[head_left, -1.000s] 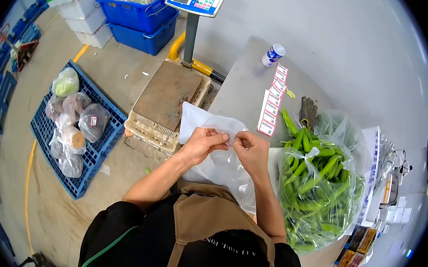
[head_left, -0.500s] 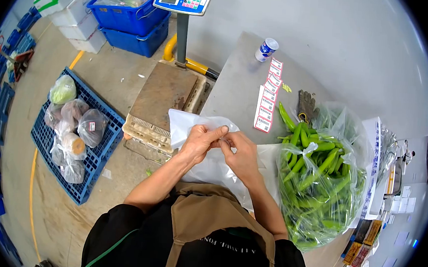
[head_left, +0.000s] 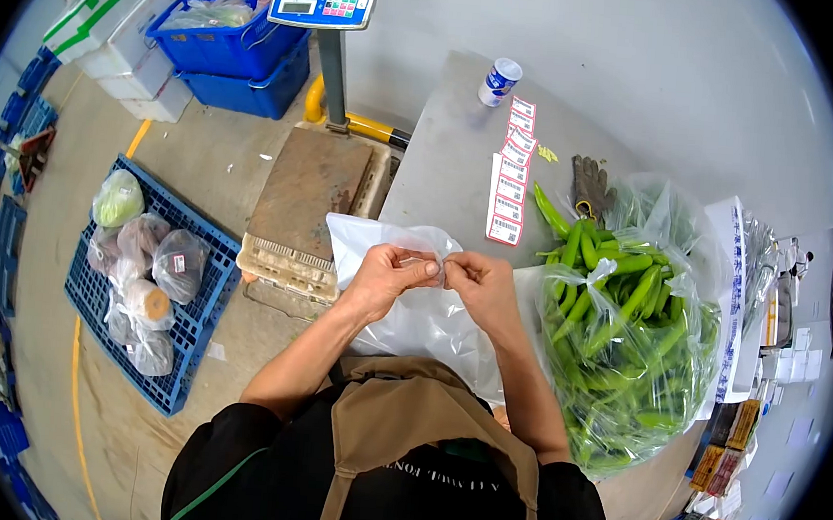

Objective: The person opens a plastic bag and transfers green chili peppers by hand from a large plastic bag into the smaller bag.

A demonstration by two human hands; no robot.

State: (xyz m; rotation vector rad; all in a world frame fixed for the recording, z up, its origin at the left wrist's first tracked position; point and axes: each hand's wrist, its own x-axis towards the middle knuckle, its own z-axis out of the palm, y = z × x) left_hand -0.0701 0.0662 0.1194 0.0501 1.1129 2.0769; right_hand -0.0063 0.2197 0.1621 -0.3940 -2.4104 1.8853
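Both hands pinch the edge of a thin white plastic bag [head_left: 355, 239] at the near end of the grey table. My left hand [head_left: 391, 276] has its thumb and fingers pressed together on the bag. Close beside it, my right hand [head_left: 480, 286] grips the same edge between thumb and fingertips. More of the bag's sheet spreads below and between my forearms. To the right of my right hand stands a large clear plastic bag [head_left: 610, 390] full of long green peppers [head_left: 636, 300], some poking out at its top.
On the grey table [head_left: 442, 165] lie a strip of barcode labels [head_left: 510, 194], a glove [head_left: 591, 187] and a blue-and-white can [head_left: 500, 80]. A platform scale [head_left: 310, 190] stands left of it. Bagged produce rests on a blue pallet [head_left: 184, 340]; blue crates [head_left: 245, 89] stand behind.
My hands have drawn slightly apart at the fingertips, still on the bag edge. The camera view has shifted a little, so the table items appear slightly further left and up.
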